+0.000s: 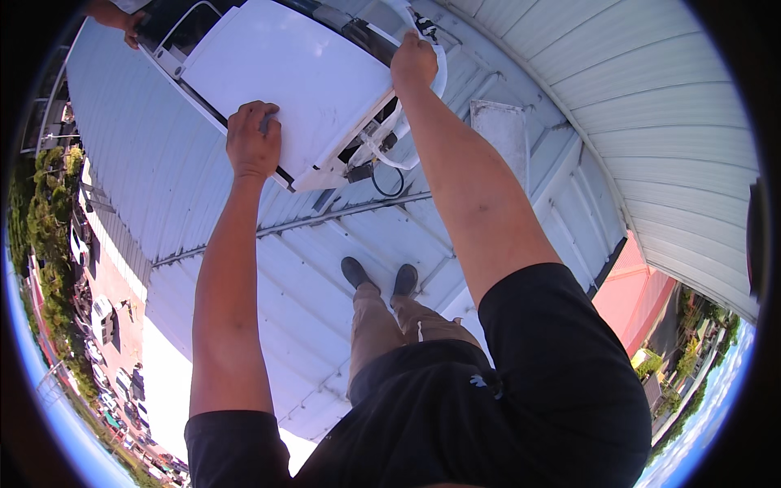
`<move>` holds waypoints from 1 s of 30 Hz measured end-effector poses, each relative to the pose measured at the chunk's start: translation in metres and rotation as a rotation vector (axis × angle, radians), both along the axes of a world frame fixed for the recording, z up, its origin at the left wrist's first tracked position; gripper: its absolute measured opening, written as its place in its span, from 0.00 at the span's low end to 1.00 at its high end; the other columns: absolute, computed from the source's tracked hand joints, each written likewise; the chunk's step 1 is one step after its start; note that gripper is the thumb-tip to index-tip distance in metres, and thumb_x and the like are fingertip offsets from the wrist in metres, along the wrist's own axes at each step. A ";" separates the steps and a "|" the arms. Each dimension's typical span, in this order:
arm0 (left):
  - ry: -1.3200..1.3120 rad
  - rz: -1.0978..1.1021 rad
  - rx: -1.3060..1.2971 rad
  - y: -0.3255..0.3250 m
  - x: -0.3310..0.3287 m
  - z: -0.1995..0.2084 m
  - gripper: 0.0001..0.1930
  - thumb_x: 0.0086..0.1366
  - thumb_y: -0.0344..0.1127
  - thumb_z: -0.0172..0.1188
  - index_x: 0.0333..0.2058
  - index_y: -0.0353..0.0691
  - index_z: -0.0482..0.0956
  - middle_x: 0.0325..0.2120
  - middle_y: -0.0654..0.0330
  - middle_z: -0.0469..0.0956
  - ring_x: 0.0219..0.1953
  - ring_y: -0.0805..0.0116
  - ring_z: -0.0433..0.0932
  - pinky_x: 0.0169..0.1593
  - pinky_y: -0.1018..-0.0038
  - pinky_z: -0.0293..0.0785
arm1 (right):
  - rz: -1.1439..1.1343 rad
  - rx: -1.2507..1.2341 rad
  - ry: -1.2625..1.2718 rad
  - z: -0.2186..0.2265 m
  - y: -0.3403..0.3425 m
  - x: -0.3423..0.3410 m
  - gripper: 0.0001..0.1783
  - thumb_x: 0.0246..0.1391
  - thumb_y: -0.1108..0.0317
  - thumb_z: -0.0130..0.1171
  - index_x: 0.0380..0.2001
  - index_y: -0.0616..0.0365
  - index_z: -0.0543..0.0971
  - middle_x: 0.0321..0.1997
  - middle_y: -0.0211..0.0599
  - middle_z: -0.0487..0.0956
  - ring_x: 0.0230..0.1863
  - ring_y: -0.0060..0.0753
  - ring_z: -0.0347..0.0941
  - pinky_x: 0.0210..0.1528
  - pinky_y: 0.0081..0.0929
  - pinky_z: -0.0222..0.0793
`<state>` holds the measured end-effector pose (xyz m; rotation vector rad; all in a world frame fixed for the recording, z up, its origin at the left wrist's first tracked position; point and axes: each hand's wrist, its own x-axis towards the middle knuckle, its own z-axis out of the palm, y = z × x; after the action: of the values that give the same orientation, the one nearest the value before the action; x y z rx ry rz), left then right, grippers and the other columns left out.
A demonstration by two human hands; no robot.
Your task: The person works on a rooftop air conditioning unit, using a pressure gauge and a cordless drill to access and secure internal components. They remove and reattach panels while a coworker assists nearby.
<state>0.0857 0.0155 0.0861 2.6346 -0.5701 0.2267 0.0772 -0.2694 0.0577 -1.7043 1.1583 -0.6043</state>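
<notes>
A white outdoor air-conditioner unit [285,69] lies tilted in front of me on the metal roof. Its near end shows pipe fittings and a black cable loop [389,192]. My left hand [254,142] rests on the unit's near left edge, fingers curled, with a small grey patch between thumb and fingers that I cannot make out. Beyond the unit's right side my right hand [414,62] is closed around a white wrapped pipe [441,77], which bends down toward the fittings. Another person's hand [122,23] touches the far left corner of the unit.
Ribbed metal roofing [325,244] lies under my boots [381,275], with a raised seam crossing it. A pale flat panel [500,134] lies right of the unit. Corrugated wall or roof sheeting [651,122] rises at right. Beyond the left roof edge, parked vehicles [104,320] stand far below.
</notes>
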 end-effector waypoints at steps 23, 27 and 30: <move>-0.050 -0.084 -0.152 0.005 0.007 -0.019 0.09 0.63 0.37 0.56 0.40 0.53 0.84 0.45 0.70 0.80 0.51 0.62 0.74 0.55 0.64 0.73 | 0.035 0.170 -0.072 0.025 -0.003 -0.319 0.43 0.68 0.36 0.44 0.72 0.60 0.59 0.74 0.48 0.62 0.75 0.48 0.55 0.72 0.47 0.52; -0.084 -0.132 -0.159 0.007 0.012 -0.028 0.10 0.64 0.39 0.56 0.42 0.52 0.84 0.45 0.67 0.81 0.51 0.59 0.75 0.55 0.63 0.74 | -0.001 -0.016 -0.196 0.106 -0.007 -0.396 0.49 0.67 0.31 0.37 0.74 0.62 0.51 0.78 0.52 0.52 0.79 0.51 0.45 0.75 0.50 0.44; -0.030 -0.133 -0.170 0.001 0.011 -0.016 0.13 0.68 0.43 0.55 0.47 0.49 0.83 0.47 0.64 0.81 0.53 0.57 0.75 0.56 0.62 0.73 | 0.058 -0.244 -0.395 0.182 -0.007 -0.408 0.49 0.67 0.31 0.30 0.75 0.60 0.48 0.79 0.52 0.48 0.80 0.53 0.41 0.76 0.52 0.40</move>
<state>0.0968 0.0161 0.0699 2.4230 -0.7011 0.2618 -0.3309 -0.2759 0.2392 -1.7113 0.7755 -1.0268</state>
